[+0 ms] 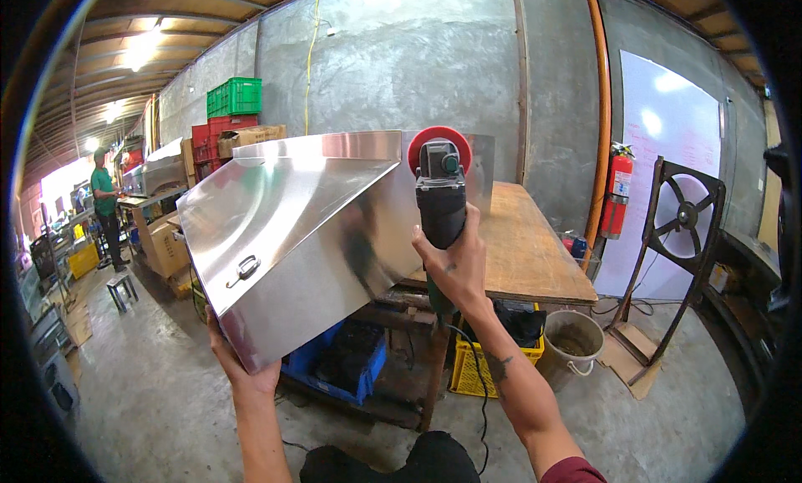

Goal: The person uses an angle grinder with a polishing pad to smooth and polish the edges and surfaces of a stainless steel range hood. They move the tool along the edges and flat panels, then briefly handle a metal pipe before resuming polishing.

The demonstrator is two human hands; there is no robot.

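Far left, another person in a green shirt [104, 201] stands at a bench, well apart from the work. Stacked red and green crates [230, 111] sit against the concrete wall behind.

Left hand [242, 366] grips the lower corner of a shiny sheet-metal cover [284, 232], fingers wrapped under the edge, propping it tilted up off the floor side so its folded face points toward the tool. A small handle [244, 268] is fixed on the panel's sloped face. The cover's far end appears to rest on the wooden table [526, 241], which would take part of the weight.

Right hand [455, 262] is closed around the dark body of an angle grinder [440, 191], held upright with its red disc [439, 145] at the cover's upper edge, touching or just beside it; can't tell which. The cord trails down past the forearm.

Under the table: blue crate [347, 366], yellow crate [493, 362]. Right of those: bucket [573, 339], fire extinguisher [619, 191], black metal frame [681, 232].
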